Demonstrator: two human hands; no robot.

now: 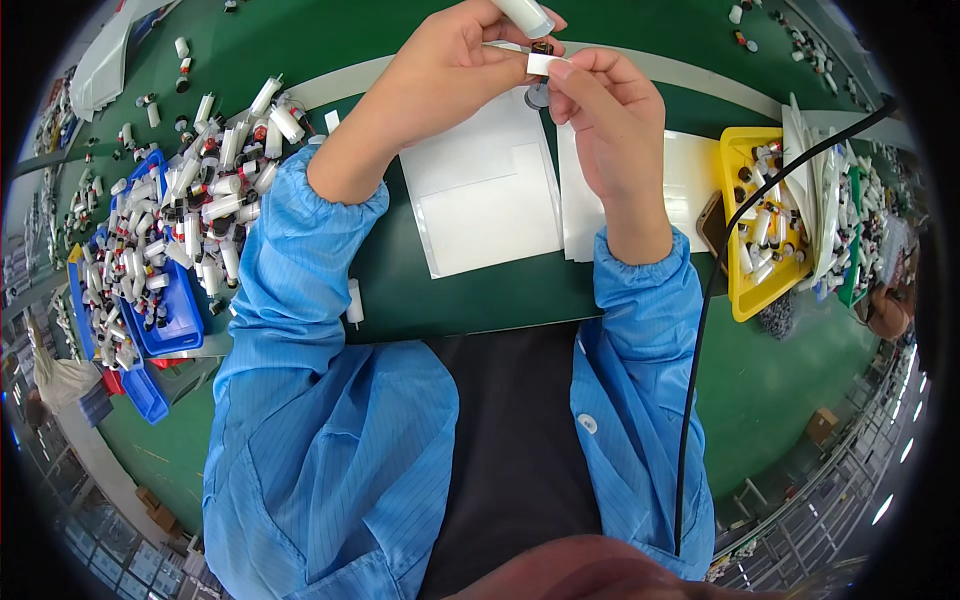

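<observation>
At the far side of the work surface, my left hand (440, 70) is closed on a white cylindrical part (524, 16) with a dark end. My right hand (615, 110) pinches a small white strip (540, 64) against the part's dark end, and the fingertips of both hands almost meet there. Just below the strip shows a grey round piece (537, 97); whether it belongs to the held part I cannot tell. Under the hands lie white sheets in a clear sleeve (485, 225). More white sheets (685, 165) are by my right wrist.
A heap of white cylinders (225, 185) and a blue bin (180, 325) are at left. At right stands a yellow tray (740, 285) holding similar parts. A black cable (695, 400) hangs beside my right arm. One loose cylinder (355, 300) lies by the table's near edge.
</observation>
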